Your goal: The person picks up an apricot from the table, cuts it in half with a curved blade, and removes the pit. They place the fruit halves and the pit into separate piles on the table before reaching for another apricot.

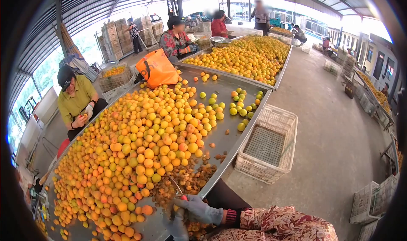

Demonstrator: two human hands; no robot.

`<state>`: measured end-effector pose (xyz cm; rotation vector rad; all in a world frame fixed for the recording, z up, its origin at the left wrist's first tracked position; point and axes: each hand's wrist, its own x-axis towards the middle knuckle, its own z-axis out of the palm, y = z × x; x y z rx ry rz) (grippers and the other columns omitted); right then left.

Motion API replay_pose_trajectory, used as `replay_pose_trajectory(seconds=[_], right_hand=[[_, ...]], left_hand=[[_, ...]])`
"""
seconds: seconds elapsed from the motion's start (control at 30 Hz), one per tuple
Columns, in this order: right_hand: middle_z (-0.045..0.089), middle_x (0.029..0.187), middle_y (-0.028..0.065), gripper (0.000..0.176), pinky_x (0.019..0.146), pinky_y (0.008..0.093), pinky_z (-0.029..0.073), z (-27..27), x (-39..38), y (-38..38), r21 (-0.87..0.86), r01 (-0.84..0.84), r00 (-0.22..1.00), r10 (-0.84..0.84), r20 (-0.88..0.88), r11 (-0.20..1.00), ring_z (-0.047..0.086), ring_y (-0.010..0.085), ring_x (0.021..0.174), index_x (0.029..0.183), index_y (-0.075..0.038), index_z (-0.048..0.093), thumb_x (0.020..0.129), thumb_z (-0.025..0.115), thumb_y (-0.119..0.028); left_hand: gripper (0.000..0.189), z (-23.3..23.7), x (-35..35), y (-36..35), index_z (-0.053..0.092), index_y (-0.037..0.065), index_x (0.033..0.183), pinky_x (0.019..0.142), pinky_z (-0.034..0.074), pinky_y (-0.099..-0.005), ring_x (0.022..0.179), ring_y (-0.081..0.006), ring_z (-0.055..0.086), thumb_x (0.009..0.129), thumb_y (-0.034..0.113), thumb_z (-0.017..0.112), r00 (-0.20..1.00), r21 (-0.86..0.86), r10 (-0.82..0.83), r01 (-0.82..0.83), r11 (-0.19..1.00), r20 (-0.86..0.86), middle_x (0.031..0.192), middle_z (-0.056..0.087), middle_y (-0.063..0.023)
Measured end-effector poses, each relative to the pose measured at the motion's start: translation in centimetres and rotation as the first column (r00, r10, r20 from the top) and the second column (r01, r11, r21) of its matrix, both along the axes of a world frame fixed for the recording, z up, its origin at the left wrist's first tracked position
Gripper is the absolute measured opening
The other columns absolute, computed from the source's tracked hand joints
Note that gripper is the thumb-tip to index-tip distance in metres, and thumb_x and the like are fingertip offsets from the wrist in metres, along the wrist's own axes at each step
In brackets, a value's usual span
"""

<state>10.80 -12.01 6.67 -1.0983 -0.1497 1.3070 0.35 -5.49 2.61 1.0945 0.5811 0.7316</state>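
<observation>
My right hand (201, 209), in a grey glove, is closed around a red-handled tool (183, 197) with a thin, slightly curved metal shaft pointing up and left. My left hand (178, 225), also gloved in grey, is just below it, smeared by motion; its fingers and anything in them cannot be made out. Both hands are at the near edge of a metal table (233, 133). Brown apricot pits or scraps (186, 179) lie heaped right beyond them. A large pile of orange-yellow apricots (131, 156) spreads to the left and away.
Greenish apricots (241, 107) lie at the table's right edge, and an orange bag (157, 69) on its far end. A white plastic crate (271, 164) stands on the floor to the right. A person in a green shirt (78, 99) works across on the left; others sit farther back.
</observation>
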Motion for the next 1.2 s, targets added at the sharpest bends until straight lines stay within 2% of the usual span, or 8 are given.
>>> replay_pose_trajectory(seconds=[0.07, 0.2, 0.27, 0.4, 0.57, 0.8, 0.97, 1.2], right_hand=[[0.058, 0.059, 0.0019, 0.030, 0.036, 0.0222, 0.040, -0.2, 0.0, 0.0, 0.027, -0.008, 0.997, 0.010, -0.074, 1.000, 0.051, 0.0100, 0.042, 0.084, -0.003, 0.060, 0.088, 0.058, -0.032], [0.057, 0.059, 0.0011, 0.034, 0.036, 0.0217, 0.039, -1.9, 0.3, -0.3, 0.033, -0.095, 0.993, 0.097, -0.069, 0.995, 0.048, 0.0082, 0.041, 0.083, -0.003, 0.060, 0.086, 0.058, -0.037], [0.057, 0.059, 0.0011, 0.035, 0.035, 0.0217, 0.039, -1.7, 0.4, -0.4, -0.022, -0.132, 0.991, 0.132, -0.005, 0.991, 0.048, 0.0080, 0.041, 0.083, -0.003, 0.060, 0.086, 0.059, -0.039], [0.057, 0.060, 0.0006, 0.039, 0.033, 0.0221, 0.036, -1.2, -0.2, -0.2, -0.067, -0.142, 0.989, 0.144, 0.022, 0.988, 0.048, 0.0073, 0.041, 0.083, -0.004, 0.060, 0.084, 0.059, -0.042], [0.057, 0.060, -0.0005, 0.036, 0.037, 0.0210, 0.037, -1.8, -0.4, -0.3, -0.098, -0.171, 0.981, 0.178, 0.071, 0.980, 0.049, 0.0061, 0.045, 0.079, -0.004, 0.058, 0.084, 0.059, -0.040], [0.052, 0.058, -0.0035, 0.029, 0.046, 0.0219, 0.037, -1.8, -1.8, 1.4, 0.070, 0.058, 0.992, -0.065, 0.106, 0.996, 0.045, 0.0037, 0.051, 0.074, -0.005, 0.055, 0.089, 0.055, -0.029], [0.055, 0.061, -0.0007, 0.021, 0.047, 0.0208, 0.039, -2.6, -2.4, 2.9, 0.237, 0.139, 0.932, -0.208, 0.296, 0.962, 0.048, 0.0045, 0.054, 0.072, -0.004, 0.052, 0.090, 0.051, -0.015], [0.051, 0.057, -0.0012, 0.028, 0.049, 0.0264, 0.040, -0.8, -1.1, 2.0, 0.037, 0.015, 0.778, -0.034, 0.627, 0.999, 0.046, 0.0065, 0.054, 0.075, -0.004, 0.054, 0.085, 0.059, -0.030]], left_hand=[[0.035, -0.2, 0.2, 0.1, 0.052, 0.000, 0.100, 0.060, 0.043, -0.0219, 0.071, -0.0082, 0.052, 0.081, 0.026, 0.065, 0.978, 0.365, 0.140, -0.075, 0.928, -0.156, 0.083, 0.053, 0.0004], [0.039, -1.2, -1.0, 1.8, 0.052, -0.001, 0.103, 0.065, 0.044, -0.0289, 0.076, -0.0178, 0.054, 0.080, 0.028, 0.066, 0.962, 0.568, 0.107, 0.057, 0.821, -0.251, 0.085, 0.054, -0.0057], [0.041, 0.1, -1.5, 2.2, 0.051, -0.002, 0.102, 0.072, 0.043, -0.0388, 0.085, -0.0324, 0.053, 0.079, 0.029, 0.063, 0.872, 0.900, 0.273, 0.331, 0.283, -0.407, 0.091, 0.054, -0.0154], [0.044, 1.2, -2.1, 2.0, 0.050, -0.004, 0.100, 0.078, 0.040, -0.0475, 0.089, -0.0416, 0.049, 0.079, 0.033, 0.058, 0.824, 0.863, 0.285, 0.411, 0.294, -0.489, 0.094, 0.052, -0.0227], [0.042, 1.3, -2.0, 2.5, 0.051, 0.001, 0.091, 0.069, 0.041, -0.0427, 0.077, -0.0333, 0.053, 0.088, 0.043, 0.047, 0.871, 0.935, 0.392, 0.347, -0.068, -0.295, 0.082, 0.054, -0.0163], [0.033, -1.8, -1.1, 2.2, 0.049, 0.001, 0.084, 0.062, 0.036, -0.0441, 0.071, -0.0363, 0.048, 0.085, 0.034, 0.048, 0.905, 0.989, 0.409, 0.077, 0.126, -0.122, 0.075, 0.048, -0.0168], [0.026, -1.2, -0.7, 2.5, 0.048, 0.002, 0.075, 0.062, 0.035, -0.0438, 0.070, -0.0370, 0.048, 0.084, 0.027, 0.045, 0.890, 0.825, 0.321, 0.100, 0.557, -0.325, 0.075, 0.049, -0.0164], [0.028, 3.0, -0.5, 2.1, 0.051, 0.001, 0.077, 0.057, 0.035, -0.0418, 0.063, -0.0351, 0.048, 0.088, 0.025, 0.040, 0.925, 0.888, 0.311, 0.058, 0.455, -0.220, 0.066, 0.049, -0.0161]])
